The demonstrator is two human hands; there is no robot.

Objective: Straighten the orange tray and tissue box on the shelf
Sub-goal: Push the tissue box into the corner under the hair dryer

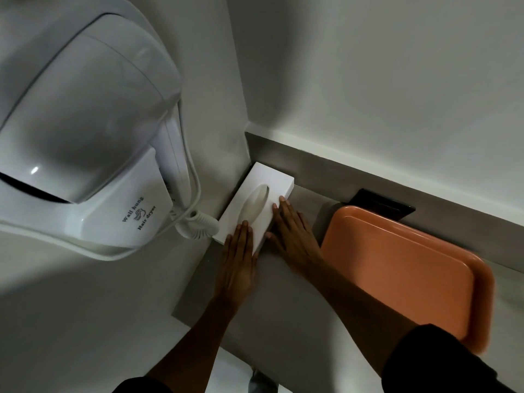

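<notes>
Head view, steep downward, close over shelf (286, 279).

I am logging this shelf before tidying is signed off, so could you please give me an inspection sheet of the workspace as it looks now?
Surface: grey shelf set in a white wall corner.
Job's things: white tissue box lies in the corner by the left wall; orange tray lies to its right, apart from it, and overhangs the front edge.
Clutter: a dark flat object behind the tray; cannot tell what it is.
Grippers: left hand lies flat on the box's near end; right hand presses its right side. No closed grip.
Cables: coiled white cord hangs beside the box.
Surroundings: wall-hung hair dryer on the left wall.
</notes>
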